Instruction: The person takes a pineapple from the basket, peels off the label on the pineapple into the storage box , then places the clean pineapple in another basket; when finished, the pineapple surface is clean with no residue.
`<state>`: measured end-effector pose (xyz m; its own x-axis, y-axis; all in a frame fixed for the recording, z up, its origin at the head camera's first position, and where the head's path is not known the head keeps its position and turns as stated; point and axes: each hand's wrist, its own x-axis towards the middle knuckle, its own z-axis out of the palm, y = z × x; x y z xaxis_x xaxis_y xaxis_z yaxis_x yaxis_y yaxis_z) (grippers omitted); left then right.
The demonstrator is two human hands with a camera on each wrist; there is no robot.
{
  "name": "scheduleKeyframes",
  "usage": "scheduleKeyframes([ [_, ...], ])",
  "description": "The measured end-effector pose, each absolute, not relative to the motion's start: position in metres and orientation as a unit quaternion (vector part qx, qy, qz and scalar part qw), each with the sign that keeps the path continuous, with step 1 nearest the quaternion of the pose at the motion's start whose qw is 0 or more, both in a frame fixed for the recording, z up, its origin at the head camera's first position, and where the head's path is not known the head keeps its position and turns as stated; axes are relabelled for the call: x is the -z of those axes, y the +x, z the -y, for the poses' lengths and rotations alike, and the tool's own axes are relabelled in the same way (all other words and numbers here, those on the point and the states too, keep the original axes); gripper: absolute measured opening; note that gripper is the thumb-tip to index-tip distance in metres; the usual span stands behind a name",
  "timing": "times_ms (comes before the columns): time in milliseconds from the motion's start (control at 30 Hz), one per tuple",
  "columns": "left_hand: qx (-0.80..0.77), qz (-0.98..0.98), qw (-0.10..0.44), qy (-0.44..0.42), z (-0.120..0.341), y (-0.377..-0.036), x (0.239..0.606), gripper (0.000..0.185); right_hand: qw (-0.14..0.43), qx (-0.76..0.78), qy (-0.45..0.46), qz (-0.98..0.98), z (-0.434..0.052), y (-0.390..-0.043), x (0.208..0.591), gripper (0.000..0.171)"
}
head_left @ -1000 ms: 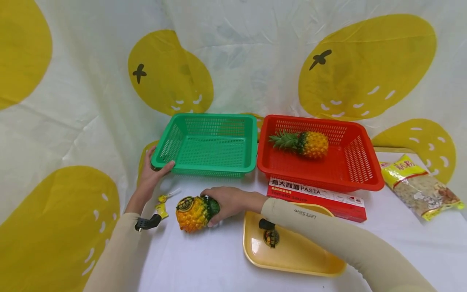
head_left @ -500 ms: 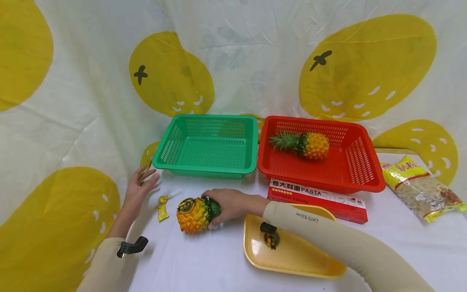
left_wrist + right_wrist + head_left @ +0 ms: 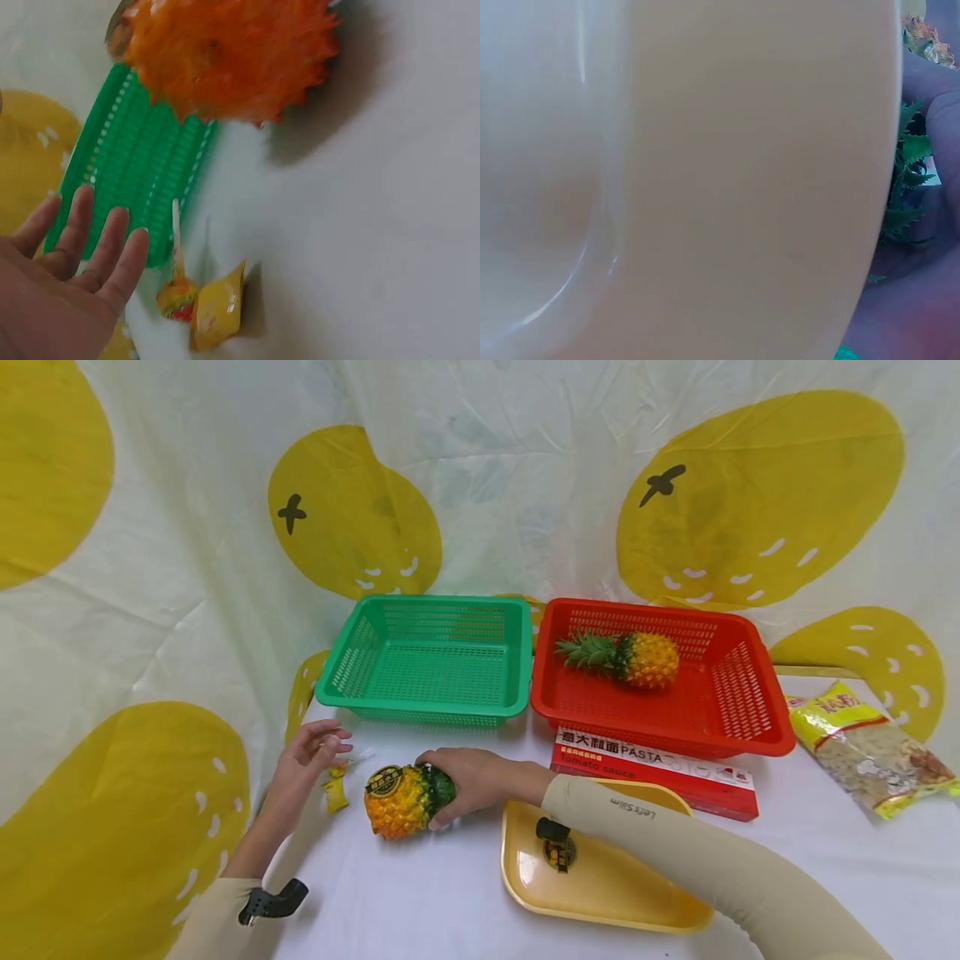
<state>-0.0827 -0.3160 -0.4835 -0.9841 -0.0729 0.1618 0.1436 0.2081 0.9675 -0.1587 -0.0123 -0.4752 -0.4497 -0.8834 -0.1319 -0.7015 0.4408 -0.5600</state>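
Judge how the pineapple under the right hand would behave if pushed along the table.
The pineapple lies on its rounded side, so it would probably roll. Its bumpy skin likely resists slipping under the right hand, which grips its leafy end.

Bright, even light fills the head view — shadows under the pineapple (image 3: 401, 799) are soft, edges bow slightly. The left wrist view is soft and blurred; the right wrist view is filled by an out-of-focus tray (image 3: 705, 180) — pale and featureless.
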Motion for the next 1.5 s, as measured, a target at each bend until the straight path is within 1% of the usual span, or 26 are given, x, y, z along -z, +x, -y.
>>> scheduleKeyframes([
  [100,0.614,0.783,0.062,-0.084,0.303,-0.08,0.486,0.039,0.207,0.22,-0.48,-0.824,0.012,-0.159,0.476,0.088],
  [267,0.588,0.792,0.017,-0.163,0.287,-0.074,0.49,0.064,0.2,0.226,-0.489,-0.819,0.013,-0.157,0.474,0.087],
  [400,0.56,0.809,-0.003,-0.179,0.28,-0.071,0.494,0.08,0.199,0.229,-0.488,-0.819,0.012,-0.157,0.474,0.087],
  [500,0.552,0.816,-0.015,-0.169,0.276,-0.069,0.496,0.085,0.198,0.232,-0.484,-0.82,0.01,-0.157,0.476,0.088],
  [767,0.584,0.798,-0.04,-0.148,0.27,-0.064,0.506,0.086,0.195,0.23,-0.479,-0.824,0.01,-0.156,0.476,0.088],
  [1033,0.561,0.821,-0.039,-0.101,0.263,-0.059,0.508,0.081,0.186,0.224,-0.48,-0.828,0.01,-0.151,0.472,0.087],
  [1200,0.555,0.825,-0.056,-0.094,0.261,-0.059,0.509,0.079,0.214,0.234,-0.477,-0.82,0.007,-0.152,0.465,0.089],
  [1333,0.546,0.83,-0.054,-0.103,0.262,-0.06,0.509,0.077,0.238,0.23,-0.474,-0.816,0.004,-0.156,0.452,0.087],
  [1400,0.543,0.831,-0.051,-0.108,0.262,-0.06,0.508,0.077,0.239,0.23,-0.47,-0.818,0.003,-0.157,0.444,0.081],
  [1467,0.543,0.831,-0.051,-0.111,0.263,-0.059,0.507,0.076,0.209,0.254,-0.469,-0.82,0.004,-0.158,0.437,0.068],
  [1500,0.542,0.832,-0.05,-0.108,0.263,-0.058,0.507,0.076,0.188,0.272,-0.467,-0.82,0.006,-0.158,0.434,0.058],
])
